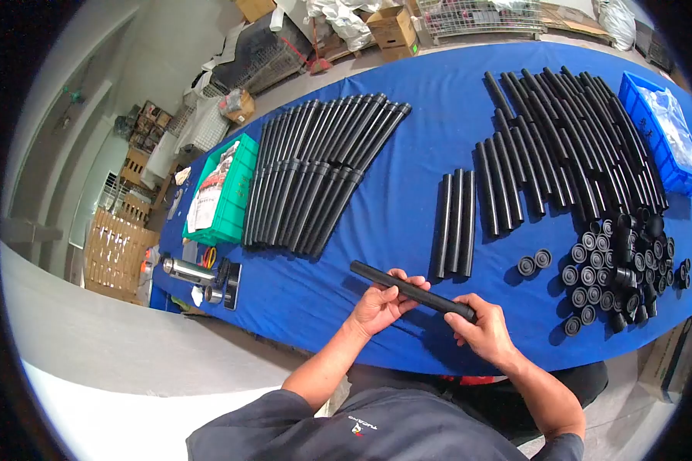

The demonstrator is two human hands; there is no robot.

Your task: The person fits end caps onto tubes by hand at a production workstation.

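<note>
A black tube [415,292] is held in both hands above the near edge of the blue cloth. My left hand [384,306] supports it around its middle, thumb on top. Wrapped round the tube's right end is my right hand [480,326], which partly hides that end. Just beyond the hands, several plain black tubes [455,223] lie side by side on the cloth. Two round black caps [534,262] rest apart from a larger pile of black caps [592,274] on the right.
Many black tubes [577,138] lie at the back right beside a blue crate [660,138]. Capped tubes [315,169] fan out at left next to a green crate [242,188]. A metal cylinder tool [188,270] stands near the blue table's [415,100] left end.
</note>
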